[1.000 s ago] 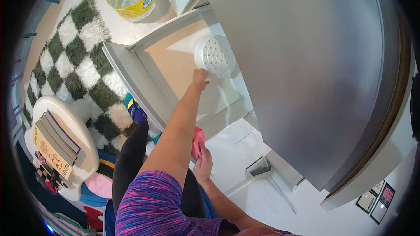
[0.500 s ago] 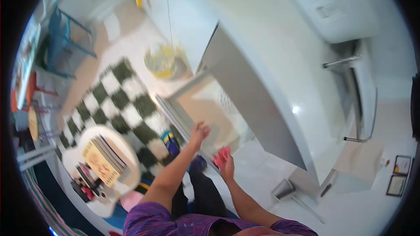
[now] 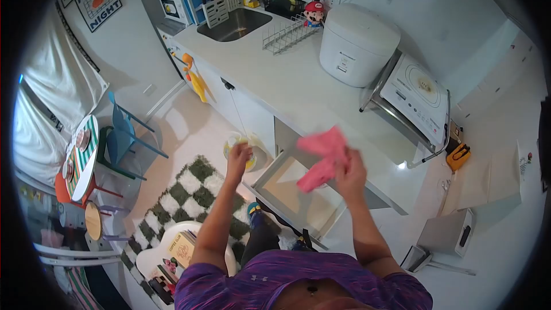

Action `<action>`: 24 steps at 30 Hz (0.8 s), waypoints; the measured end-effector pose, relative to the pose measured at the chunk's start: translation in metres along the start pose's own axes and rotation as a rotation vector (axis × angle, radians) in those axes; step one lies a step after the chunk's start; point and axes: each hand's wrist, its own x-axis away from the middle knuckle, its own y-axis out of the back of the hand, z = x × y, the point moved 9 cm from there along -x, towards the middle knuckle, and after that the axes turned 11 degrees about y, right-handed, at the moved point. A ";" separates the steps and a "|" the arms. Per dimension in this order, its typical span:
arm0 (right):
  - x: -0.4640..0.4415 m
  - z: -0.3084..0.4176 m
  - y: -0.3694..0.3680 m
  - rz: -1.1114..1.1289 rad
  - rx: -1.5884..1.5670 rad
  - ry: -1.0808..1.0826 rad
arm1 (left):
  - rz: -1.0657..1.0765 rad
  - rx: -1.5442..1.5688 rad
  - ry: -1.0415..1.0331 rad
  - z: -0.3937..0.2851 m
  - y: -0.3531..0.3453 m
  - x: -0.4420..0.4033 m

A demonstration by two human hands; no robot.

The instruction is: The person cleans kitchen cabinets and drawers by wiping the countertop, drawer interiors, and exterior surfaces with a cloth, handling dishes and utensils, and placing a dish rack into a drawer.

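My right hand (image 3: 351,177) grips a bright pink cloth (image 3: 328,142), raised over the pulled-out drawer (image 3: 276,165) by the counter's front edge. The cloth hangs in two blurred flaps, and part of it is hidden in my fingers. My left hand (image 3: 239,159) is out to the left of the drawer, with nothing visible in it and its fingers loosely bent and apart. Behind that hand, a round clear-and-yellow container (image 3: 233,138) stands on the floor, partly covered by it.
The white counter (image 3: 275,89) carries a sink (image 3: 235,26), a wire rack (image 3: 285,35), a white rice cooker (image 3: 356,51) and a tilted induction cooker (image 3: 414,95). A checkered rug (image 3: 192,182) and a small white table (image 3: 150,259) are at lower left. A blue chair (image 3: 121,132) stands farther left.
My view has tilted up to take in the counter and sink. The right hand has risen with the pink cloth, which now hangs loosely instead of bunched. My left hand has moved out leftward.
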 end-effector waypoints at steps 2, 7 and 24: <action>-0.029 -0.018 0.004 -0.108 0.159 0.049 | 0.042 -0.081 -0.177 -0.066 -0.014 -0.037; -0.033 -0.126 -0.093 0.348 0.529 -0.215 | 0.008 -0.379 -0.605 -0.182 -0.073 -0.153; -0.034 -0.095 -0.102 0.186 0.823 -0.225 | -0.356 -0.660 -0.825 -0.254 -0.119 -0.292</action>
